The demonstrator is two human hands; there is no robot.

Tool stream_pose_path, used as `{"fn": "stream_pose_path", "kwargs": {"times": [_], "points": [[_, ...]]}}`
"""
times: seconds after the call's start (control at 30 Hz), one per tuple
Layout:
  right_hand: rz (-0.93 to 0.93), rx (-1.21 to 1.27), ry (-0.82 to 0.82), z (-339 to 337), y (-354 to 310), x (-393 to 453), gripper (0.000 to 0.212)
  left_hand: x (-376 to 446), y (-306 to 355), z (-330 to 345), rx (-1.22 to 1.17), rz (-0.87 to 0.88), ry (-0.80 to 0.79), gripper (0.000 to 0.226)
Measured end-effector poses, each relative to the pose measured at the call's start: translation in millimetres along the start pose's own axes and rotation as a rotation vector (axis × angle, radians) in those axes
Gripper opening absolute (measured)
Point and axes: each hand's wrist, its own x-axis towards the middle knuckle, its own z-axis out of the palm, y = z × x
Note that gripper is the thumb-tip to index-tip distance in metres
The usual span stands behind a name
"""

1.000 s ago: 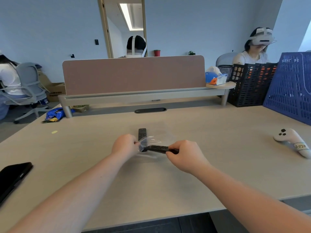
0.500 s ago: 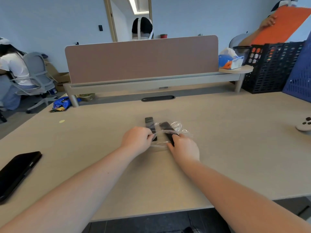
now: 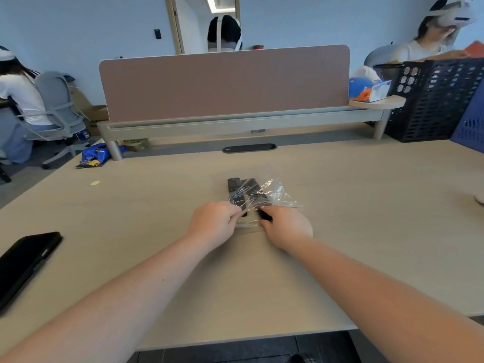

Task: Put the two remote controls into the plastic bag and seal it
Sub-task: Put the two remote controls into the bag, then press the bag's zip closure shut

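The table [image 3: 340, 231] in front of me carries everything, and near its middle lies the plastic bag [image 3: 275, 196], clear, thin and crinkled, catching glints of light. I judge it limp and slippery, so it will fold and slide unless I pin its near edge, and that mouth edge is the place to hold it. My left hand [image 3: 213, 222] pinches that film at the opening. My right hand [image 3: 286, 226] grips the near end of one remote control [image 3: 252, 191], a slim black bar lying partly under the film, and seems to be feeding it in. The other remote control [image 3: 233, 184] lies just beside it on the left; whether it is inside the bag I cannot tell. Both look light, stiff and smooth, best taken by their long edges.
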Motion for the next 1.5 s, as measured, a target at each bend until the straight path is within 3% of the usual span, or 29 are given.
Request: {"fn": "stream_pose_path", "kwargs": {"times": [0.27, 0.53, 0.67, 0.77, 0.9, 0.93, 1.03, 1.13, 1.2, 1.3, 1.5], "points": [[-0.067, -0.176, -0.05, 13.5, -18.7, 22.4, 0.028, -2.2, -3.1, -0.2, -0.001, 0.016, -0.016, 0.026], [-0.081, -0.301, -0.164, 10.9, -21.9, 22.0, 0.065, -3.1, -5.3, 1.2, -0.004, 0.031, -0.042, 0.028], [-0.067, -0.251, -0.15, 6.8, -22.4, 15.9, 0.058, -2.6, -4.4, 0.7, 0.018, 0.022, -0.058, 0.028], [-0.051, -0.163, -0.048, -2.0, -16.6, 6.4, 0.028, -3.6, -3.6, -1.6, 0.018, -0.015, -0.066, 0.025], [-0.166, -0.108, 0.367, -22.5, 4.1, -11.6, 0.021, -9.3, -9.8, -2.7, 0.004, -0.036, -0.045, 0.025], [-0.132, -0.091, 0.403, -28.1, 9.6, -12.7, 0.02, -11.1, -11.6, -2.5, -0.004, -0.045, -0.021, 0.028], [0.036, -0.03, 0.17, -36.4, 22.9, -5.8, 0.039, -16.1, -13.9, -2.7, -0.049, -0.114, -0.01, 0.036], [0.062, 0.087, -0.013, -36.2, 30.6, 3.3, 0.043, -21.9, -17.5, -7.4, -0.127, -0.101, -0.09, 0.049], [0.047, 0.105, -0.006, -33.9, 34.9, 6.2, 0.034, -25.5, -25.5, -8.5, -0.152, -0.06, -0.112, 0.051], [0.032, 0.051, 0.032, -34.3, 39.7, 6.2, 0.029, -28.8, -37.6, -7.0, -0.028, 0.112, 0.018, 0.012], [0.033, -0.071, -0.075, -37.8, 49.4, 4.9, 0.03, -31.5, -48.0, -0.1, 0.235, 0.273, 0.113, 0.033]]}}
